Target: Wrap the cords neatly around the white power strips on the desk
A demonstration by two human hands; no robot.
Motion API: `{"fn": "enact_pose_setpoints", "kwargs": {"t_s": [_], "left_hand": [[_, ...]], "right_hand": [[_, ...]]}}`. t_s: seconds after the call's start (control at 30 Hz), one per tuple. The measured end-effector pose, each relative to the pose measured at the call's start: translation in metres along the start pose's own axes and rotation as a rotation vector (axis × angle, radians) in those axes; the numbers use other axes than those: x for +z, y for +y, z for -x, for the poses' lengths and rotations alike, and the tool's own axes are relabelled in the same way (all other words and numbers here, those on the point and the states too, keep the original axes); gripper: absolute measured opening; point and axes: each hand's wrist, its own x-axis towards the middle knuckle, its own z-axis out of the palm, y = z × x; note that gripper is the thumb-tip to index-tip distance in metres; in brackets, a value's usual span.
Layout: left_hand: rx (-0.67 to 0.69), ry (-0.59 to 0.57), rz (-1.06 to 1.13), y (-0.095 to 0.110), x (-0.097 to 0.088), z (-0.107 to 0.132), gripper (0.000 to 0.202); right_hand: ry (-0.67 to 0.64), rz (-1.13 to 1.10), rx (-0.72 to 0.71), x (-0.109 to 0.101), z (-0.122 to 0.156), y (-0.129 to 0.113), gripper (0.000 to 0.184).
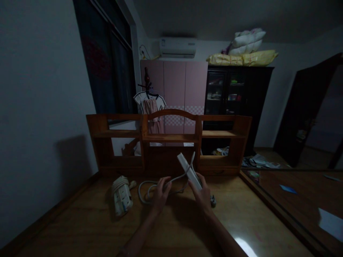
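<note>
A white power strip [184, 163], tilted with its far end raised, is gripped in my right hand [203, 194] above the wooden desk. Its grey cord [179, 177] loops over the strip and runs left to my left hand [161, 195], whose curled fingers and thumb pinch it. More of the cord lies in loose loops [141, 192] on the desk, left of that hand. A dark plug [213, 201] shows just right of my right hand. Farther left lies a second power strip [122, 200], cream-coloured, with its own cord wound around one end.
A wooden shelf unit [171, 138] stands along the desk's [171, 232] back edge. The wall [40, 142] closes off the left side. On the right, a lower brown surface [302, 200] holds a blue card [288, 189] and white paper [331, 223].
</note>
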Motion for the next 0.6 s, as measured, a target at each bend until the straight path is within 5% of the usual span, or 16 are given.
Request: {"fn": "enact_pose_setpoints", "kwargs": {"t_s": [0.17,0.33,0.6], "left_hand": [[0.058,-0.007,-0.222,0.003,0.0,-0.003,0.049],[0.001,-0.197,-0.381,0.02,-0.02,0.006,0.028],[-0.031,0.131,-0.222,0.066,-0.073,-0.005,0.038]], "right_hand": [[-0.005,0.137,-0.132,-0.014,0.001,-0.025,0.06],[-0.127,0.346,-0.276,-0.055,0.01,-0.059,0.067],[-0.233,0.666,-0.416,-0.117,0.018,-0.096,0.076]]}}
